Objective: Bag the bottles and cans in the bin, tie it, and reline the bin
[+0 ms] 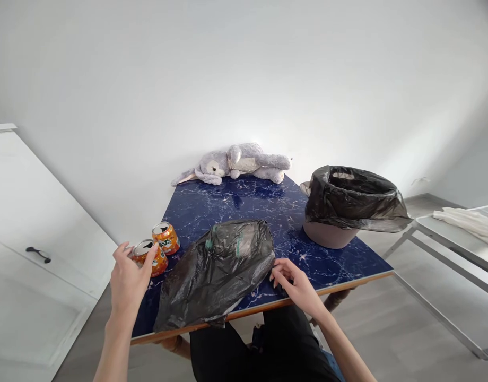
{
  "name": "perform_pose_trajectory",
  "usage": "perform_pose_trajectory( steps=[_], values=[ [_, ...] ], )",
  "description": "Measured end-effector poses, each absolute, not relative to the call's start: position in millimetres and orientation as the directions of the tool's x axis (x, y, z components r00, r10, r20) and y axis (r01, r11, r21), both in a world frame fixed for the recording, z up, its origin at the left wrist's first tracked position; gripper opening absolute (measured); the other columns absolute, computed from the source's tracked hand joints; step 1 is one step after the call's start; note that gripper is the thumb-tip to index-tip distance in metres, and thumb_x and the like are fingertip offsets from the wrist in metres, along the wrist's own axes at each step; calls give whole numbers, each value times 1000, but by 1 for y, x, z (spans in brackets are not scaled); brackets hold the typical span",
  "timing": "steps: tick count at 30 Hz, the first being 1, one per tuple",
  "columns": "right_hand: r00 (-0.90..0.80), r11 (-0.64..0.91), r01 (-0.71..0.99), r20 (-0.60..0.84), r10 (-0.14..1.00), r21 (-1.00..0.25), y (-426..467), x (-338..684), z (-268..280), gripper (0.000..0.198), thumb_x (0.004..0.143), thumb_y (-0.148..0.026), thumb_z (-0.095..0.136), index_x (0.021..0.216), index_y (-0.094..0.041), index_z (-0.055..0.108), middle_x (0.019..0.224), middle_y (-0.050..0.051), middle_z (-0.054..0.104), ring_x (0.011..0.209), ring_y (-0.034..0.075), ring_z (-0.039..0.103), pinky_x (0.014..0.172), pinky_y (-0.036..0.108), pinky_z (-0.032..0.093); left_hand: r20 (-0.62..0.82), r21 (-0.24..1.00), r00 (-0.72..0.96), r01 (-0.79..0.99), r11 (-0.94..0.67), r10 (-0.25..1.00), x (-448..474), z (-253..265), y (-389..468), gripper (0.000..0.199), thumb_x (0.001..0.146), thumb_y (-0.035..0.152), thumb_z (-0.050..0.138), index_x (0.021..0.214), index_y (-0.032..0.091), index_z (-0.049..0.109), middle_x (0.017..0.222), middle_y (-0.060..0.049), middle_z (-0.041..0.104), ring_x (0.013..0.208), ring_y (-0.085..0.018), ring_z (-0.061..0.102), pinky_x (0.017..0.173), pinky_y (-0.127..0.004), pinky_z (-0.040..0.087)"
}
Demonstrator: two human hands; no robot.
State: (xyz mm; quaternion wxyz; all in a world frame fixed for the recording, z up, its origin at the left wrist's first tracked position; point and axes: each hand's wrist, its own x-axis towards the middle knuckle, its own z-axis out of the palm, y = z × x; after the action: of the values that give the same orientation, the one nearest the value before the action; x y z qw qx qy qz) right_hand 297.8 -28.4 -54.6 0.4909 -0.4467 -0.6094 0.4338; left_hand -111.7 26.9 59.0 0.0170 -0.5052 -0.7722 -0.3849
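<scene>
Two orange drink cans stand upright at the left side of the table, their tops opened. My left hand is closed round the nearer can, thumb on its right side and fingers on its left. Just behind it is the other can. A black plastic bag lies across the table's front, with pale and green shapes showing faintly through it. At the bag's right edge is my right hand, fingers curled against the plastic; the fingertips are partly hidden.
On the blue marbled table, a grey plush rabbit lies at the back by the wall. A mauve bin with a black liner stands at right. White cabinet left; metal-framed rack with white cloth right.
</scene>
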Motion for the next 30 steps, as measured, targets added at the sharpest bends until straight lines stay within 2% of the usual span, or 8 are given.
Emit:
perform_pose_trajectory(
  steps=[6,12,16,21,30],
  values=[
    [-115,225,129,211,971,-966,-28,298,-55,39,108,-59,55,122,-23,59,95,5,72,81,20,69,80,36,55,407,586,-500,785,202,765,-109,57,23,96,85,75,60,154,10,42,148,-28,63,137,-49,62,111,-58,52],
    [-116,220,132,206,972,-966,-29,298,-53,38,109,-58,54,123,-23,59,95,5,71,81,21,69,80,36,54,291,625,-487,748,222,824,-116,43,18,104,83,72,67,159,11,31,146,-29,65,137,-48,63,110,-58,52],
    [-119,217,131,202,972,-967,-30,298,-52,38,109,-57,54,123,-23,59,96,5,71,81,20,69,80,36,54,220,621,-466,745,246,857,-122,31,15,101,87,73,63,159,12,30,143,-28,67,137,-48,63,108,-59,53],
    [-109,216,129,203,973,-968,-30,298,-53,39,109,-58,54,124,-23,59,96,6,71,82,21,69,80,36,55,220,575,-447,777,255,867,-126,21,20,95,88,73,61,156,12,36,143,-28,67,135,-50,64,106,-58,54],
    [-111,224,126,211,971,-966,-31,299,-48,40,109,-60,52,124,-24,58,96,6,74,81,22,70,81,38,56,210,580,-466,767,275,859,-117,24,31,100,86,73,62,159,10,34,145,-29,66,136,-52,62,110,-62,50]
  ],
)
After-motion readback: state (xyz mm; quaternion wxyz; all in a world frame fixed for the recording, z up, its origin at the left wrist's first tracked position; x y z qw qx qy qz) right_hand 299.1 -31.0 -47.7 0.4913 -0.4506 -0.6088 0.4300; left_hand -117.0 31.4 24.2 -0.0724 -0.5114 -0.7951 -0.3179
